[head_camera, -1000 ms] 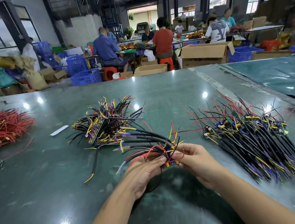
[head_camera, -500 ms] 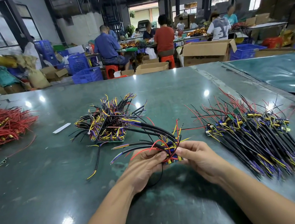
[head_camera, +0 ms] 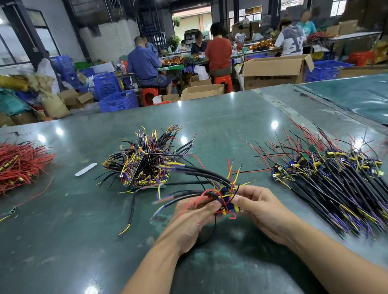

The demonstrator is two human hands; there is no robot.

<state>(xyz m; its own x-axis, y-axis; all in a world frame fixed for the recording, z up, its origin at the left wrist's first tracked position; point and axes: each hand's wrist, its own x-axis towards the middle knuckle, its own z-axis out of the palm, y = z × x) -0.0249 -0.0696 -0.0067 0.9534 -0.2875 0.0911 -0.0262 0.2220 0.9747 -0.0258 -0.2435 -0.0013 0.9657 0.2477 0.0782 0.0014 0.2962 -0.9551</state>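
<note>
A small bundle of wired circuit boards (head_camera: pixel 225 200), with black, red, yellow and purple leads, is held just above the green table (head_camera: pixel 54 247). My left hand (head_camera: pixel 192 222) grips the bundle from the left, its fingers curled round the wires. My right hand (head_camera: pixel 260 208) pinches the board end from the right. The black leads fan out up and to the left from the bundle, toward a tangled heap of the same wired boards (head_camera: pixel 144 164) on the table.
A long pile of laid-out wired boards (head_camera: pixel 337 179) lies to the right. A heap of red wires (head_camera: pixel 7 170) sits at the far left, a white strip (head_camera: pixel 85 170) beside it. Beyond the table edge are cardboard boxes (head_camera: pixel 276 69), blue crates (head_camera: pixel 117 101) and seated people.
Both hands keep holding the same bundle near the table's middle. The fingers have shifted a little on the wires, and the view has tilted slightly.
</note>
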